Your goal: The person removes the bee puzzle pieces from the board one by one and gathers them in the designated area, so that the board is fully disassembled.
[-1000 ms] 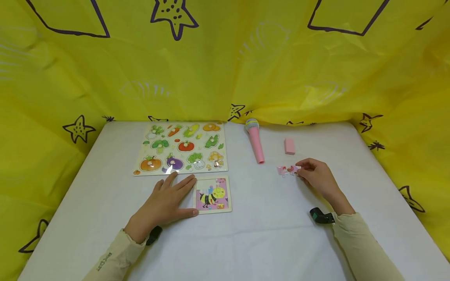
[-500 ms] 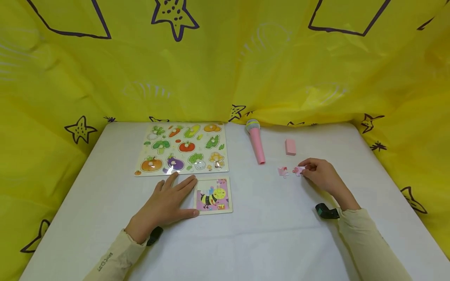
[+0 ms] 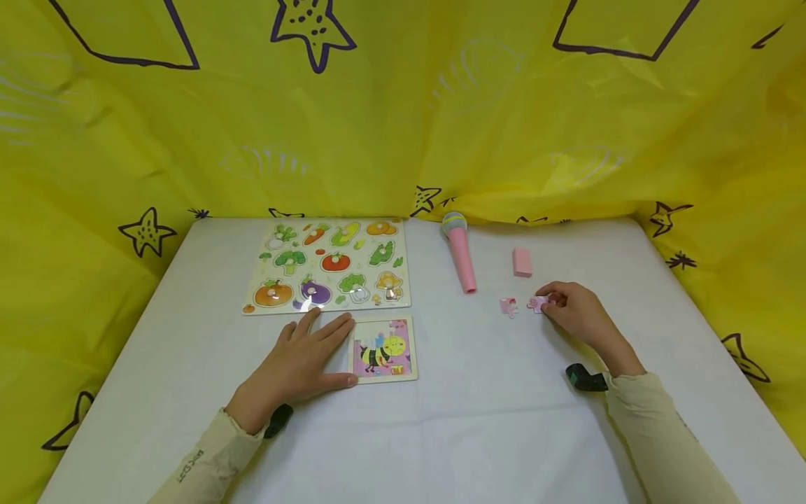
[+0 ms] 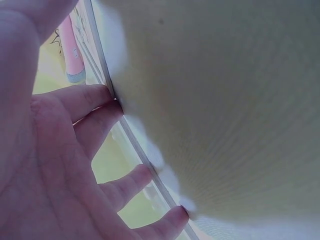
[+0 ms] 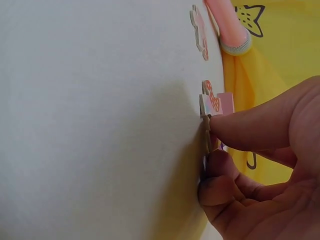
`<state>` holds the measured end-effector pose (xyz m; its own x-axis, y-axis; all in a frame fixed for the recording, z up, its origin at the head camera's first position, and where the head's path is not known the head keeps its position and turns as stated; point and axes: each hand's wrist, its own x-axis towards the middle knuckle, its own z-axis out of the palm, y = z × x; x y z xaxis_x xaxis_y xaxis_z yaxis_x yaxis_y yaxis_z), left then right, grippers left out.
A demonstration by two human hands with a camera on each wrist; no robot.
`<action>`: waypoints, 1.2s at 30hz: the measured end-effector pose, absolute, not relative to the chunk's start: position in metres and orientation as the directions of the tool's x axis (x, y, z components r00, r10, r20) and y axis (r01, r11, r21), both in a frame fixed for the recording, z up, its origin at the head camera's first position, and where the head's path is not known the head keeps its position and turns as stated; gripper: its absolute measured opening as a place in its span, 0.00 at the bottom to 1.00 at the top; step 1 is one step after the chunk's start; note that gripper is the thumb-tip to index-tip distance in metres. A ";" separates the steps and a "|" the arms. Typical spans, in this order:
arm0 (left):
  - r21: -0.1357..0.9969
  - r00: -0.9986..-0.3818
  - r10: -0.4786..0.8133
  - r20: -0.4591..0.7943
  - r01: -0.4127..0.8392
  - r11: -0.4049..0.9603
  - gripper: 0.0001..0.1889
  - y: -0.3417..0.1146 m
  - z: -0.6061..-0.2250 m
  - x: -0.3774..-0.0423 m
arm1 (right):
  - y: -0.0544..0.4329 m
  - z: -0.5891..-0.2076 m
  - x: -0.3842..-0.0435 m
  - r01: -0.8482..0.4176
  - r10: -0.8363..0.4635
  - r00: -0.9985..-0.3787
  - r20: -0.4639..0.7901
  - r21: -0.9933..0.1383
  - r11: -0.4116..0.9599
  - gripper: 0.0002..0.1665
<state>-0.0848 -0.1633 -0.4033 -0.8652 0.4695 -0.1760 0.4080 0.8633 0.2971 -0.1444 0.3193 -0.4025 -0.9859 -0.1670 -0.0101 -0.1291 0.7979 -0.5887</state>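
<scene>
My left hand (image 3: 296, 367) lies spread on the table. Its thumb and index finger reach the left edge of a small framed bee jigsaw puzzle (image 3: 385, 358), whose upper left shows a pale area. In the left wrist view, several straight fingertips (image 4: 145, 172) rest along the table. My right hand (image 3: 576, 315) pinches a pink jigsaw piece (image 3: 536, 303) between thumb and fingers, low over the cloth; the fingers hide part of it. Another pink jigsaw piece (image 3: 508, 306) lies just to its left, apart from it.
A vegetable peg puzzle board (image 3: 255, 283) lies behind the bee puzzle. A pink toy microphone (image 3: 462, 259) and a pink block (image 3: 522, 262) are farther back on the white-covered table (image 3: 466, 434). A yellow patterned curtain (image 3: 378, 126) encloses the back and sides.
The right hand has shifted slightly right with its jigsaw piece, widening the gap to the other piece. The left hand has stayed in place beside the bee puzzle.
</scene>
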 end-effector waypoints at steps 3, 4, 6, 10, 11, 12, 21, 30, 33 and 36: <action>0.298 -0.866 0.468 -0.176 0.406 0.864 0.50 -0.163 -0.402 -0.085 | 0.319 -0.403 -0.145 -0.146 -0.171 -0.985 0.012 -0.585 0.798 0.10; 0.299 -0.867 0.467 -0.176 0.405 0.864 0.50 -0.163 -0.402 -0.085 | 0.319 -0.403 -0.145 -0.155 -0.173 -0.985 0.024 -0.581 0.799 0.10; 0.300 -0.868 0.465 -0.173 0.403 0.864 0.50 -0.164 -0.401 -0.086 | 0.318 -0.403 -0.146 -0.170 -0.176 -0.983 0.046 -0.572 0.802 0.10; 0.304 -0.869 0.464 -0.174 0.401 0.864 0.50 -0.164 -0.400 -0.086 | 0.315 -0.401 -0.144 -0.150 -0.150 -0.988 0.048 -0.570 0.808 0.12; 0.306 -0.868 0.465 -0.176 0.401 0.864 0.50 -0.164 -0.401 -0.086 | 0.314 -0.401 -0.143 -0.137 -0.135 -0.990 0.047 -0.574 0.807 0.13; 0.307 -0.867 0.465 -0.179 0.400 0.864 0.50 -0.164 -0.401 -0.086 | 0.311 -0.401 -0.142 -0.128 -0.118 -0.991 0.056 -0.578 0.806 0.13; 0.310 -0.870 0.459 -0.182 0.392 0.866 0.50 -0.164 -0.397 -0.084 | 0.275 -0.398 -0.138 -0.156 -0.061 -0.984 0.168 -0.640 0.752 0.11; 0.306 -0.866 0.469 -0.173 0.406 0.861 0.50 -0.165 -0.397 -0.086 | 0.231 -0.402 -0.135 -0.228 -0.093 -0.969 0.228 -0.694 0.682 0.09; 0.311 -0.865 0.471 -0.174 0.406 0.859 0.50 -0.164 -0.397 -0.085 | 0.216 -0.404 -0.133 -0.245 -0.117 -0.967 0.224 -0.710 0.660 0.09; 0.305 -0.864 0.471 -0.179 0.407 0.861 0.51 -0.163 -0.398 -0.084 | 0.200 -0.407 -0.129 -0.261 -0.147 -0.965 0.218 -0.733 0.628 0.08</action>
<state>-0.0845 -0.1625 -0.3985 -0.8636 0.4714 -0.1787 0.4067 0.8610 0.3055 -0.1293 0.2003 -0.4070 -0.9649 -0.1469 0.2178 -0.2611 0.6281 -0.7330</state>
